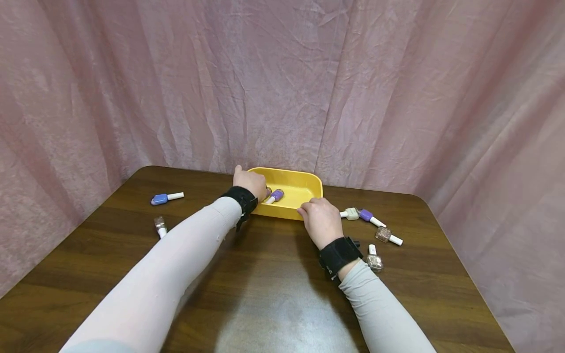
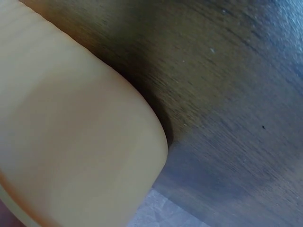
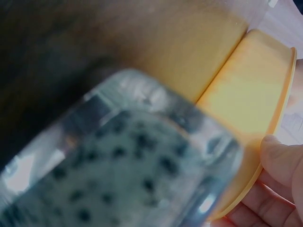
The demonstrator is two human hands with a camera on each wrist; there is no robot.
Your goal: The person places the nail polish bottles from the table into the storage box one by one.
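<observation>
A yellow tray stands at the back middle of the brown table. Inside it lies a purple nail polish bottle with a white cap. My left hand drapes over the tray's left rim, thumb outside and fingers curled inside. My right hand grips the near right corner. In the right wrist view its thumb lies on the tray's rim with fingers under it. A blurred speckled glass bottle fills that view close up; whether the hand holds it is unclear. The left wrist view shows only the tray's outer wall.
Loose nail polish bottles lie on the table: a blue one and a glittery one at the left, a pale one, a purple one and two glittery ones at the right. A pink curtain hangs behind.
</observation>
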